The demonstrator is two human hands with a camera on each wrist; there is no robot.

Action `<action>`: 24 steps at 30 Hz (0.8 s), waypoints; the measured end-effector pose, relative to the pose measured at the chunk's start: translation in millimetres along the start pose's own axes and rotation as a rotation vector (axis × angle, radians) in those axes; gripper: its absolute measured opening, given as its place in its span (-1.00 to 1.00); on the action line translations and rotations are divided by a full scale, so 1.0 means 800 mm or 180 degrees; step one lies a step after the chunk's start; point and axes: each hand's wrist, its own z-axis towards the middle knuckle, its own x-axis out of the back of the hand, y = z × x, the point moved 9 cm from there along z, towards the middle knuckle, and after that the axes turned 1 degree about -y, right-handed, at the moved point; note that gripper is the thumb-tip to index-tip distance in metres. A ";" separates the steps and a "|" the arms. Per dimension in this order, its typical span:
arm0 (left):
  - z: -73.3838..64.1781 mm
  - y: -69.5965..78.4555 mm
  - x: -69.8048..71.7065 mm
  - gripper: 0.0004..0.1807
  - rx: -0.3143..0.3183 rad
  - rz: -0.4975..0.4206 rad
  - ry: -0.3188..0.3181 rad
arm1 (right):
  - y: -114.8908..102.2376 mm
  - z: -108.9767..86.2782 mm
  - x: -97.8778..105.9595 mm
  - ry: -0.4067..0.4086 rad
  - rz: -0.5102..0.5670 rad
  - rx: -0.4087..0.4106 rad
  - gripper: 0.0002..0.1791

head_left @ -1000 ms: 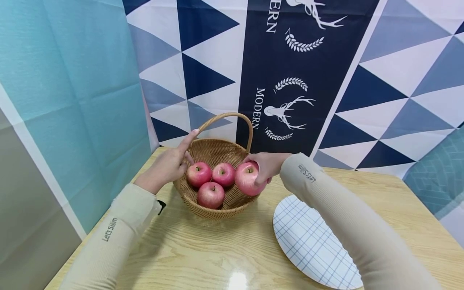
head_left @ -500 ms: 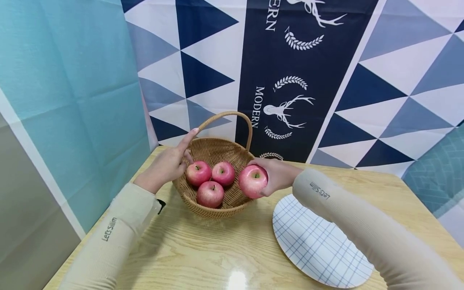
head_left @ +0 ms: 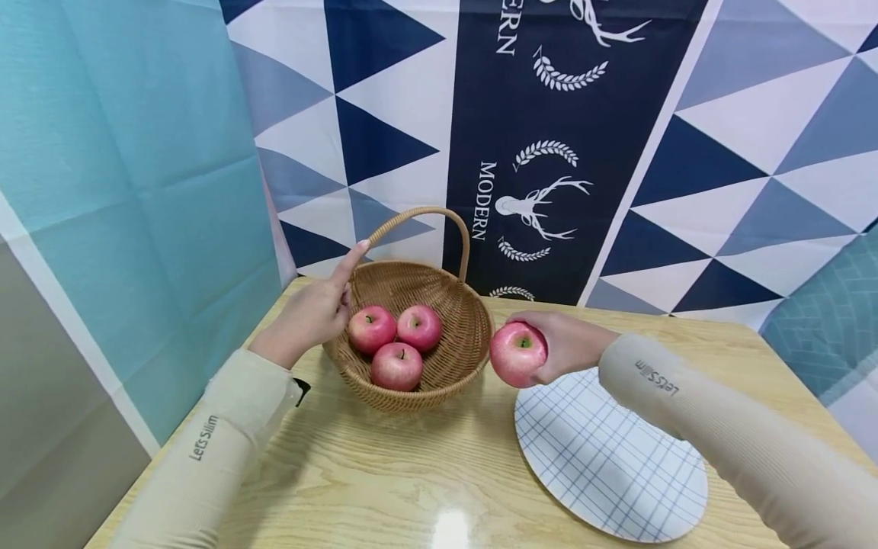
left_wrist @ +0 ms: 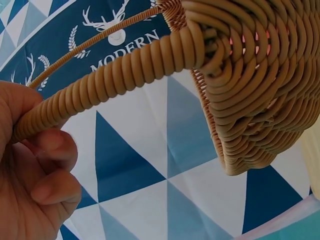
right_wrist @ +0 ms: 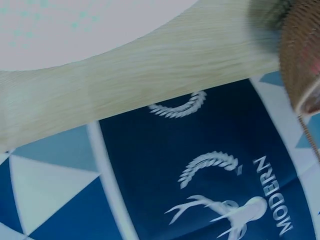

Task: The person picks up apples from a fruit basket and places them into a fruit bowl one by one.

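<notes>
A brown wicker basket [head_left: 405,401] holds three pinkish-red apples [head_left: 396,367] clustered toward its left side. My left hand [head_left: 309,314] grips the basket's arched handle [left_wrist: 107,80] low on the left, its fingers curled round the wrapped cane in the left wrist view. Just right of the basket rim, my right hand [head_left: 571,345] holds another apple [head_left: 516,355], thumb and fingers around its right side. That apple is held above the table, near the back left edge of a flat white plate [head_left: 617,465] with blue grid lines. The right wrist view shows neither this hand nor its apple.
The basket and plate stand on a light wooden table [head_left: 398,488]. Behind it hangs a patterned cloth [head_left: 391,137] with triangles and deer heads. A turquoise cloth [head_left: 192,191] borders the left side.
My right hand has lifted an apple out of the basket's right side and carried it right, toward the plate. The left hand stays on the handle; the other apples have not moved.
</notes>
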 end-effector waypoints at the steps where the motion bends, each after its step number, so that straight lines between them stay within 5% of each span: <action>1: 0.000 -0.001 0.000 -0.12 0.0004 0.0008 0.0004 | 0.004 -0.006 0.002 -0.0003 0.0004 -0.0057 -0.29; 24: 0.002 0.013 -0.002 -0.11 -0.0167 0.0079 0.0061 | 0.075 -0.107 0.028 0.0260 0.0101 -0.0834 -0.22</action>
